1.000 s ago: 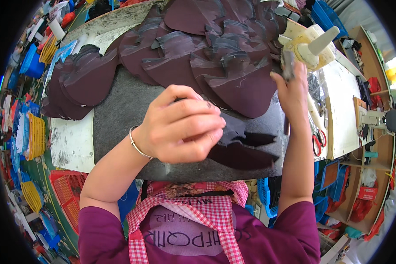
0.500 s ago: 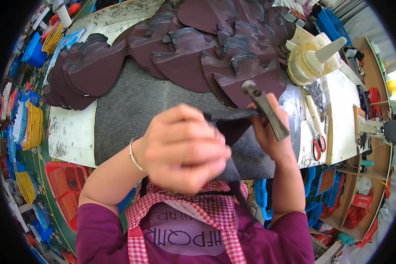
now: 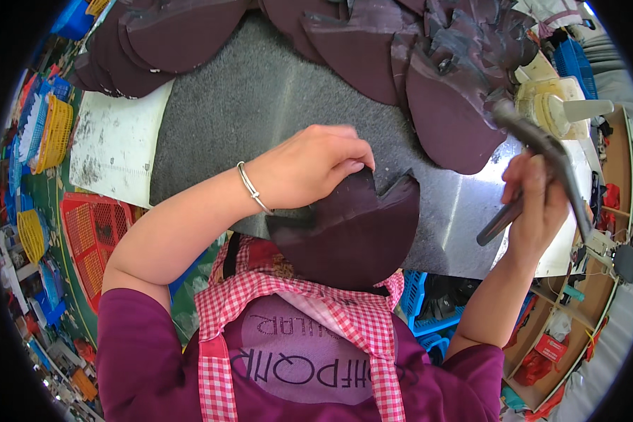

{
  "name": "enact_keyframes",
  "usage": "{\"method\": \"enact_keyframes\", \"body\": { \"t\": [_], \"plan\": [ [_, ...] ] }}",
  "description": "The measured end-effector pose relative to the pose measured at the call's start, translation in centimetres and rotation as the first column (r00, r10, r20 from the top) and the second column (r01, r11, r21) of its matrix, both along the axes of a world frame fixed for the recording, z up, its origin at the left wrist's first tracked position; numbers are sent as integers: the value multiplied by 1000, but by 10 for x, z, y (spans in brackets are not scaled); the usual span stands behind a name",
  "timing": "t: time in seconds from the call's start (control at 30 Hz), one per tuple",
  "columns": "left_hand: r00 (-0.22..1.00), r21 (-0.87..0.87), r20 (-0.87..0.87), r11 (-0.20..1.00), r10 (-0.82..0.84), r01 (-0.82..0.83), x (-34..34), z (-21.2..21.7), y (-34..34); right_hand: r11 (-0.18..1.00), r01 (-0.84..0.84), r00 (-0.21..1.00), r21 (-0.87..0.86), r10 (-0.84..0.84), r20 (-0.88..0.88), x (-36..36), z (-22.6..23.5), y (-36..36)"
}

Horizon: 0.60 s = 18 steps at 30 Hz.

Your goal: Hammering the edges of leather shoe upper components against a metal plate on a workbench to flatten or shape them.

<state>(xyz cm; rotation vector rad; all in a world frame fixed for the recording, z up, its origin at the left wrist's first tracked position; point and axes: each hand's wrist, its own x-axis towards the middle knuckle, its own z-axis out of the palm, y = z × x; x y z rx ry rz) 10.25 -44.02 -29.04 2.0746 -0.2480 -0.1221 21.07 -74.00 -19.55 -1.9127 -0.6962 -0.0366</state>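
Observation:
My left hand (image 3: 309, 165) is closed, thumb and fingers pinching the upper edge of a dark maroon leather-like piece (image 3: 355, 235). The piece has a rounded lower edge and a notched upper one, and hangs partly over the near table edge, in front of my apron. At the right, my right hand (image 3: 538, 200) is wrapped round a dark metal hammer (image 3: 552, 151), held raised above the table. Its handle end sticks out below my fingers. Piles of similar maroon pieces (image 3: 454, 116) lie overlapping along the far side of the dark work surface.
The dark grey board (image 3: 225, 105) covers the table middle. A yellowish pot with a white cone spout (image 3: 570, 109) stands at the far right. A red plastic basket (image 3: 95, 239) sits low at the left, near stacked yellow baskets (image 3: 55, 133). Open shelving (image 3: 577, 309) runs along the right.
The hammer and my right hand have moved right, away from my left hand. The maroon piece, folded and mostly hidden before, now lies spread out under my left hand. The view has tilted nearer.

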Motion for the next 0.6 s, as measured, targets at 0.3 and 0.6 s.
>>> {"method": "enact_keyframes", "body": {
  "t": [0.3,0.6],
  "plan": [
    [966,242,252,970,-60,-3,15,-7,6,903,-128,991,-410,107,-75,-56,-34,41],
    [969,297,129,940,-211,165,39,6,19,828,-175,977,-533,211,7,-57,-46,57]
  ]
}}
